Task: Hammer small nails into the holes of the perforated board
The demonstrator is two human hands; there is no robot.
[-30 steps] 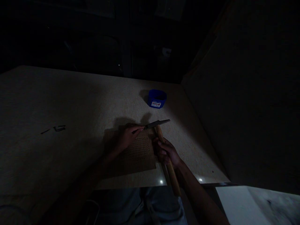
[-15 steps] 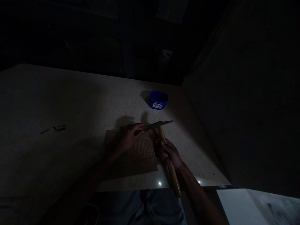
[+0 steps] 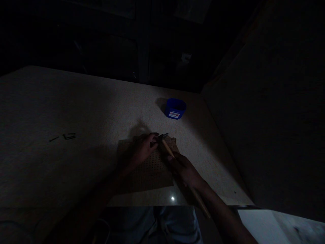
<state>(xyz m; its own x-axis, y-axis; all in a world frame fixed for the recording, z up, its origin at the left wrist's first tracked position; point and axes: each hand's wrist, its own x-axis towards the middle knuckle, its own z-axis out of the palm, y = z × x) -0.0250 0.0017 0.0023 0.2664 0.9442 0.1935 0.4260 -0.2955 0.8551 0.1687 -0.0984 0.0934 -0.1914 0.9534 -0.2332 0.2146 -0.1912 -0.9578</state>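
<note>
My right hand (image 3: 186, 169) is wrapped round the wooden handle of a hammer (image 3: 168, 148). The handle slants down to the right past the counter's front edge. Its dark metal head sits right beside the fingertips of my left hand (image 3: 146, 147). Those left fingers are drawn together in a pinch; what lies between them is too dark and small to make out. Beneath both hands lies a brown cardboard piece (image 3: 154, 178) with rows of small dark dots, partly covered by my forearm and hands.
Beyond my hands stands a blue plastic container (image 3: 175, 109) with a white label. Several dark, thin nail-like pieces (image 3: 69, 137) lie far left on the pale counter (image 3: 96, 108). A dark wall (image 3: 269, 118) rises along the right side. The lighting is very dim.
The hammer head has come left and in towards my left fingertips, with my right hand turned over on the handle. My left hand stays pinched over the cardboard. The view has shifted slightly.
</note>
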